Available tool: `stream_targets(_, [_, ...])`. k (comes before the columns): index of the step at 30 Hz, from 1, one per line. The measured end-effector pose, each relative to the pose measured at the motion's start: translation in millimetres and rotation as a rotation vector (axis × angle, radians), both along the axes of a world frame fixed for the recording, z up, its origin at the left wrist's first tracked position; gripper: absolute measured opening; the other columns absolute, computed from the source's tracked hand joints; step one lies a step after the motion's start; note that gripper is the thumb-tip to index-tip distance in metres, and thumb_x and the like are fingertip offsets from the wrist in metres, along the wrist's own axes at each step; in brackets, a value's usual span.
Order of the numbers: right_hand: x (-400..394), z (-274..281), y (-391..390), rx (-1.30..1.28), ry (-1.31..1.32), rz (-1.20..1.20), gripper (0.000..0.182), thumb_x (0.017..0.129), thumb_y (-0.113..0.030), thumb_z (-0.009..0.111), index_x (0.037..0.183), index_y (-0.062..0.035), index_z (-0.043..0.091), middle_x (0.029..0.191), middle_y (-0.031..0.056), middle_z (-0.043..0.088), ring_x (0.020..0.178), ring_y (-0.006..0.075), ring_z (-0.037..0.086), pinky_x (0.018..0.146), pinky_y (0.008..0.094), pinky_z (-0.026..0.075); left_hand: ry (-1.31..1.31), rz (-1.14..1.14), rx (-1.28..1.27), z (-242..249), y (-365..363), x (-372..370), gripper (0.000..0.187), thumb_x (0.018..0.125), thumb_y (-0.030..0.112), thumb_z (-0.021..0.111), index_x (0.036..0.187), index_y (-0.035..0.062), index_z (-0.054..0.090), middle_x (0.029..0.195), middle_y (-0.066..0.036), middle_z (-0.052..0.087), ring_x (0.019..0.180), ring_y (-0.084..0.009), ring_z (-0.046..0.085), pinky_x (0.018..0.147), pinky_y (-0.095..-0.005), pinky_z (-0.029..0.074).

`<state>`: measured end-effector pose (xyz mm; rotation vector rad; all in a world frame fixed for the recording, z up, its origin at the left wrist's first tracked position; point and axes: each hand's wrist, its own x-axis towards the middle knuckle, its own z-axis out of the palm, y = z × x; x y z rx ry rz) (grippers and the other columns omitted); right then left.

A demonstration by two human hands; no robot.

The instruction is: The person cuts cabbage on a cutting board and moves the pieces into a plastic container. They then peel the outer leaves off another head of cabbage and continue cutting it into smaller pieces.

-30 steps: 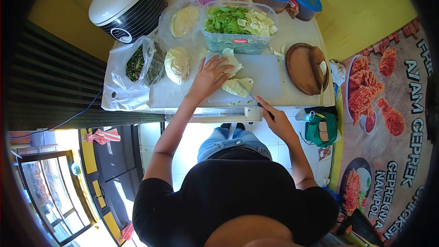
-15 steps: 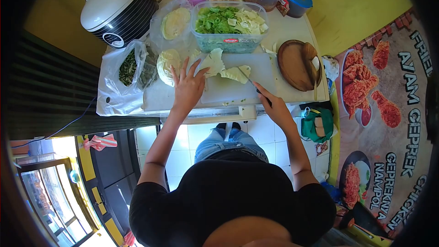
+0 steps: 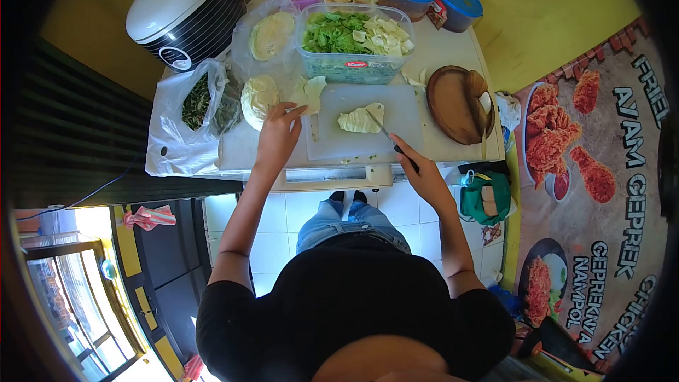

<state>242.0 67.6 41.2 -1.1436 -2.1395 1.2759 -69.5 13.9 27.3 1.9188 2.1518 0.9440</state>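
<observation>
Loose, pale cream cabbage leaf (image 3: 311, 90) and left hand (image 3: 279, 140) shift leftward

Compared with half a second ago, the leaf sits closer to the round, pale-green cabbage head (image 3: 259, 97), at the left edge of the flat, translucent white cutting board (image 3: 404, 114). The left hand's fingers are partly spread by the head and leaf; whether they pinch anything, I cannot tell. The right hand (image 3: 428, 178) is wrapped around a black-handled metal knife (image 3: 399, 147), its blade reaching the right end of a curved, pale-green cabbage piece (image 3: 358, 119) on the board. Everything rests on the white bench (image 3: 244, 150), below a clear, rectangular plastic tub (image 3: 353, 69).

With neither hand steadying the cabbage piece, its curved surface could rock and make the blade skid. Bumped by the left hand, the rounded head might roll.
</observation>
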Motion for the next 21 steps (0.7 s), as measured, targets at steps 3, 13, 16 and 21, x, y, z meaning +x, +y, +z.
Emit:
stream_targets(3, [2, 0, 3, 0.015, 0.051, -0.026, 0.042, 0.099, -0.018, 0.049, 0.141, -0.021, 0.046, 0.124, 0.0203, 0.06, 0.108, 0.0259, 0.062, 0.094, 0.0303, 0.043, 0.097, 0.066, 0.141, 9, -7, 17, 0.035, 0.081, 0.006, 0.063, 0.116, 0.0077, 0.065, 0.112, -0.013, 0.06, 0.1, -0.031, 0.057, 0.089, -0.0423, 0.047])
stream_targets(13, [-4, 7, 12, -0.067, 0.104, -0.059, 0.042, 0.101, -0.02, 0.047, 0.142, -0.0092, 0.044, 0.138, 0.0155, 0.051, 0.122, 0.0169, 0.048, 0.103, 0.0272, 0.034, 0.065, -0.041, 0.175, -17, 20, 107, 0.028, 0.082, 0.017, 0.066, 0.11, 0.0139, 0.068, 0.109, -0.006, 0.057, 0.096, -0.0256, 0.055, 0.082, -0.0401, 0.045])
stream_targets(16, [-7, 4, 3, -0.103, 0.086, -0.084, 0.044, 0.101, -0.02, 0.046, 0.145, -0.0165, 0.041, 0.092, 0.0037, 0.06, 0.068, 0.0075, 0.045, 0.064, 0.0207, 0.041, 0.067, -0.031, 0.106, -18, 17, 105, 0.027, 0.083, 0.013, 0.064, 0.11, 0.0133, 0.069, 0.104, -0.006, 0.056, 0.093, -0.0252, 0.054, 0.079, -0.0393, 0.046])
stream_targets(21, [-19, -1, -9, -0.161, 0.128, -0.094, 0.045, 0.101, -0.02, 0.046, 0.146, -0.0191, 0.04, 0.077, 0.0004, 0.051, 0.06, 0.0073, 0.033, 0.055, 0.0216, 0.035, -0.058, 0.011, 0.154, -22, 19, 111, 0.027, 0.082, 0.01, 0.065, 0.108, 0.0118, 0.071, 0.097, -0.007, 0.056, 0.089, -0.025, 0.055, 0.076, -0.0382, 0.046])
